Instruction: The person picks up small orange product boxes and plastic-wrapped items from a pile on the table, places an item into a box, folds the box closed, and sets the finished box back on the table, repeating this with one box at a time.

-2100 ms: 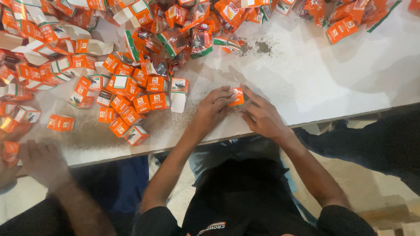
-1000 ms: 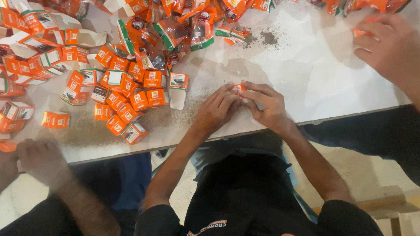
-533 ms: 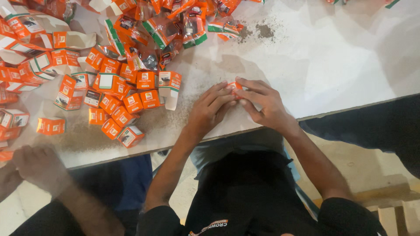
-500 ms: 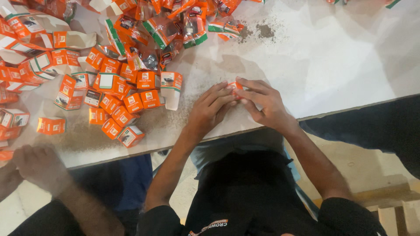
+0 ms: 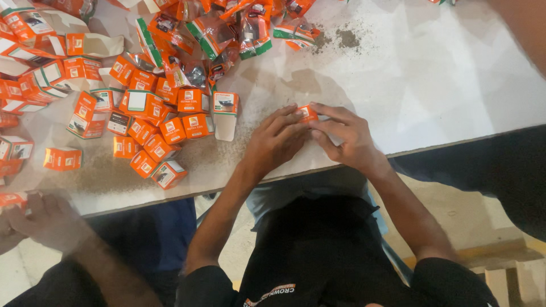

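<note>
- Both hands meet on one small orange box (image 5: 307, 112) near the table (image 5: 455, 96) edge: left hand (image 5: 277, 141) and right hand (image 5: 344, 135) pinch it between their fingertips.
- The box is mostly hidden by fingers; too hard a squeeze could crush its thin card or bend a flap.
- It sits close to the near edge, so a slip could send it off the table.
- Grit (image 5: 341, 38) lies scattered on the top and could get inside an open box.
- Another person's hand (image 5: 42, 219) works at the left near the pile of boxes (image 5: 142, 122); reaching there risks a bump.
</note>
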Motion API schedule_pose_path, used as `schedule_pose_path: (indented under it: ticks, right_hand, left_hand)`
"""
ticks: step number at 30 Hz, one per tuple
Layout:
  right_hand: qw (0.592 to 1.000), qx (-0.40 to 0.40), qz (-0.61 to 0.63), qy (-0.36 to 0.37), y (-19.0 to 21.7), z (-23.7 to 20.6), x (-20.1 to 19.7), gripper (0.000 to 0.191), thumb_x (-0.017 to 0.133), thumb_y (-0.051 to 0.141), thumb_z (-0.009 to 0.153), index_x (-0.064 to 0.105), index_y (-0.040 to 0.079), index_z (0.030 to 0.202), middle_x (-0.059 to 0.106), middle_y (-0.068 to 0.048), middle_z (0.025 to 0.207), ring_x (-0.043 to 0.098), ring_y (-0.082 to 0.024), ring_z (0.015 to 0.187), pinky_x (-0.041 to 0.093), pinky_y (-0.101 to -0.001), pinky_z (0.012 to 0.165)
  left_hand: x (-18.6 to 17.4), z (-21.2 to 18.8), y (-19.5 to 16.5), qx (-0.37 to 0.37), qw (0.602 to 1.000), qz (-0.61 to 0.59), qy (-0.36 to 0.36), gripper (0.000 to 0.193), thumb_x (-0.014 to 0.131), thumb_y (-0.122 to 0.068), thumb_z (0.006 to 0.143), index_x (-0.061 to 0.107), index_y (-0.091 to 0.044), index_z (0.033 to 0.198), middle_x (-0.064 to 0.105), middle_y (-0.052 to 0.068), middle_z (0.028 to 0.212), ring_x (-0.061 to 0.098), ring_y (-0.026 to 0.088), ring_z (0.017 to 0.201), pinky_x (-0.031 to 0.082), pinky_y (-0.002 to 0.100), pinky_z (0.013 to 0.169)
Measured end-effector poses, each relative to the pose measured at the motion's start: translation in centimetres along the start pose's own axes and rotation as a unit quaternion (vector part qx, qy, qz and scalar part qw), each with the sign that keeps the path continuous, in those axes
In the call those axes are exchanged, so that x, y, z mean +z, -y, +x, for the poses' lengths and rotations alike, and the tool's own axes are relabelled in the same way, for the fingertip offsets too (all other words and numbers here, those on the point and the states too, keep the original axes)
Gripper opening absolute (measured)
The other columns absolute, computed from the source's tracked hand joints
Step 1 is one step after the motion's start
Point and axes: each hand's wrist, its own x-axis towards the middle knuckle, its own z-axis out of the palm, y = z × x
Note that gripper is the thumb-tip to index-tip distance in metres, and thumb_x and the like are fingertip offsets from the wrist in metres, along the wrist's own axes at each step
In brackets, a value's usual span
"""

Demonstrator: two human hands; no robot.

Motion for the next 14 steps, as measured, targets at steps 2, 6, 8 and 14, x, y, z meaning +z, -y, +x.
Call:
schedule_pose_path:
  ticks: [2,6,8,14]
  right_hand:
    - [1.0,0.008,0.0,0.028,0.7,0.2,-0.4,0.019,0.079,0.008,0.089,0.074,0.005,0.107,0.067,-0.016,0.137,0.073,-0.027,0.106,0.06,-0.0351,0.087]
    - [0.998,-0.031,-0.058,0.0,2.0,0.9,-0.7,0.027,0.079,0.014,0.086,0.074,0.006,0.11,0.064,-0.017,0.137,0.067,-0.036,0.117,0.058,-0.0431,0.096]
    - [0.994,-0.061,-0.085,-0.043,3.0,0.3,-0.9,0.036,0.078,0.019,0.08,0.073,0.004,0.112,0.062,-0.023,0.133,0.062,-0.043,0.119,0.055,-0.0482,0.096]
    - [0.78,-0.013,0.624,0.05,7.7,-7.4,-2.5,0.104,0.05,0.085,0.086,0.064,-0.013,0.119,0.046,0.012,0.052,0.03,-0.004,0.037,0.027,-0.03,0.036]
  left_hand:
    - [0.0,0.0,-0.1,0.004,1.0,0.02,-0.003,0.029,0.087,-0.01,0.084,0.07,-0.011,0.107,0.066,0.007,0.119,0.064,0.031,0.125,0.056,0.044,0.105]
    - [0.3,0.0,-0.3,0.001,0.999,0.036,-0.01,0.025,0.087,-0.01,0.082,0.071,-0.011,0.1,0.066,0.007,0.12,0.064,0.031,0.125,0.055,0.044,0.102]
    - [0.3,0.3,0.0,0.004,0.999,0.031,-0.014,0.024,0.087,-0.009,0.082,0.069,-0.011,0.097,0.066,0.007,0.121,0.064,0.031,0.125,0.056,0.043,0.1]
    - [0.8,-0.6,0.5,0.0,1.0,0.016,-0.015,0.025,0.087,-0.005,0.084,0.067,-0.008,0.097,0.064,0.008,0.12,0.064,0.033,0.124,0.057,0.044,0.098]
